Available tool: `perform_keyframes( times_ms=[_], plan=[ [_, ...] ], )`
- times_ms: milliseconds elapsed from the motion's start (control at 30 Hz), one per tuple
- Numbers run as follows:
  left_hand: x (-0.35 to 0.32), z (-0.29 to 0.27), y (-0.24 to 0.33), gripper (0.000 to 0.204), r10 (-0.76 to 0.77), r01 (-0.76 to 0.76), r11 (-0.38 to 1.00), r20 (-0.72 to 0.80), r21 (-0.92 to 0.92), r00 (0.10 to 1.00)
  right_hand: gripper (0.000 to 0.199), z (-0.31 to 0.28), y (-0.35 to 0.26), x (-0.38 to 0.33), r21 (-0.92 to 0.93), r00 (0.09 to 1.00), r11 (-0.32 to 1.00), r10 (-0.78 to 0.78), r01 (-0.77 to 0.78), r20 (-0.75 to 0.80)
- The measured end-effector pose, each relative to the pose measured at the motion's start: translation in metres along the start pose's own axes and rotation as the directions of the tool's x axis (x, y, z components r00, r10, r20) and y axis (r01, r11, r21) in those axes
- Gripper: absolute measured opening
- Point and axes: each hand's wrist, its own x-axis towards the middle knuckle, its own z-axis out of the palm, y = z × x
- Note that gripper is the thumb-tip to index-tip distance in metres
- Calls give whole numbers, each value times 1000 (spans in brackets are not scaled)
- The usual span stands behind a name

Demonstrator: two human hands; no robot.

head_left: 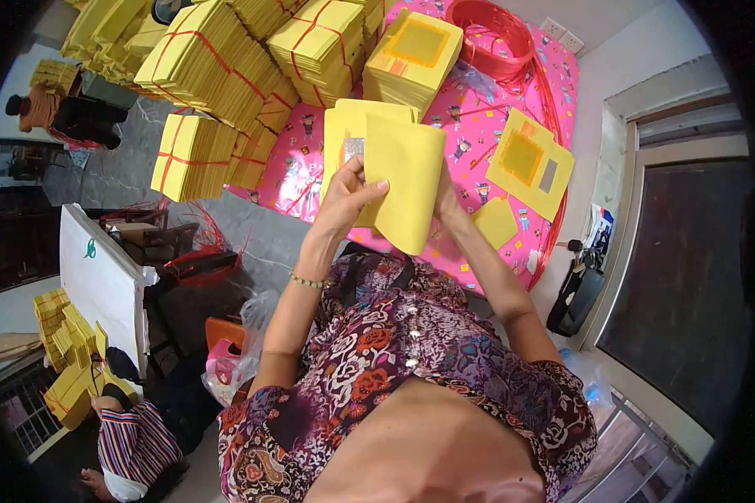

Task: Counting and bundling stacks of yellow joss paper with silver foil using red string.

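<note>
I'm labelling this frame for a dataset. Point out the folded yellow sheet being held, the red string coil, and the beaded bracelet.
folded yellow sheet point(407, 180), head view, middle of its front face
red string coil point(488, 32), head view, its rim
beaded bracelet point(308, 282), head view, beads on the left wrist

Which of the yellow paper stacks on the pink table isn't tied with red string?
The stack with the gold square on top, at the pink patterned table's far edge beside the red string coil. The others carry red string.
</note>
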Motion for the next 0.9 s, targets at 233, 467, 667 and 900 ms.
perform_keyframes(
  times_ms=[233, 467, 667, 900],
  plan=[
    [14, -12, 1, 36, -14, 43, 987, -185, 152, 983, 49, -10, -17, -1, 172, 992, 980, 113, -103, -50],
    [29, -15, 11, 29, -90, 114, 982, -160, 148, 983, 49, -14, -24, 8, -23, 996, 997, 79, -78, 42],
    [25, -14, 5, 34, 81, -45, 959, -118, 279, 990, 48, -11, -23, 2, -1, 997, 997, 71, -71, 41],
    [4, 12, 20, 36, 79, -63, 971, -58, 231, 995, 52, -9, -29, -12, -101, 991, 993, -45, 58, 126]
  ],
)
